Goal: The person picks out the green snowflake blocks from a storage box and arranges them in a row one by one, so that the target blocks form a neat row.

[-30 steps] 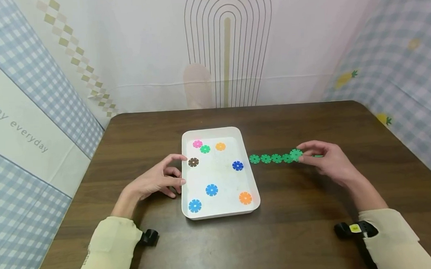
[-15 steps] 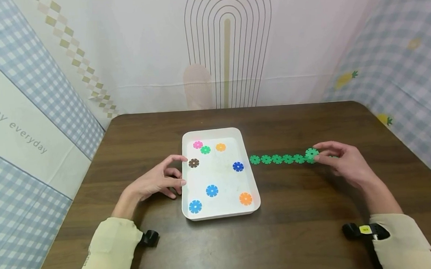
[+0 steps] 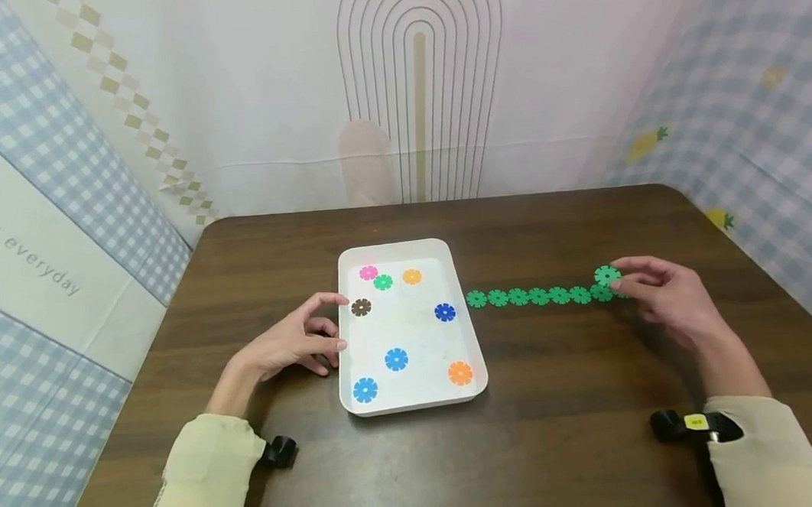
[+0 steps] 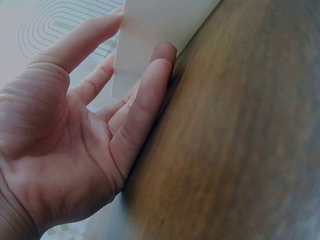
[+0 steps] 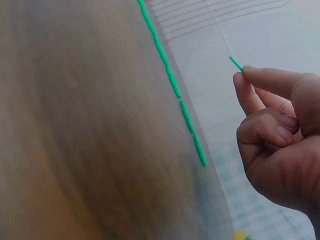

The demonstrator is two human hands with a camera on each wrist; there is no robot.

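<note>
A white tray (image 3: 414, 402) lies on the table. My left hand (image 3: 293, 340) is at its left side, thumb and index fingertips touching the rim, the other fingers loosely bent beside the wall. In the left wrist view, the fingers (image 4: 142, 105) lie against or near the tray wall (image 4: 150, 30). Right of the tray runs a straight row of green notched discs (image 3: 538, 296). Above its right part, my right hand (image 3: 670, 297) pinches another green notched disc (image 3: 608, 276) between thumb and index finger. The right wrist view shows that disc (image 5: 235, 63) edge-on, raised off the table.
Inside the tray lie loose notched discs: pink (image 3: 369, 272), green (image 3: 383, 282), brown (image 3: 361, 307), dark blue (image 3: 445, 312), yellow-orange (image 3: 412, 276), orange (image 3: 460, 373) and two light blue (image 3: 396, 359). A patterned cloth (image 3: 274, 99) hangs behind the wooden table (image 3: 526, 446).
My right hand has moved rightward along the row with the green disc and lifted it slightly, uncovering more of the row. The left hand stays at the tray rim. The head view shifted slightly.
</note>
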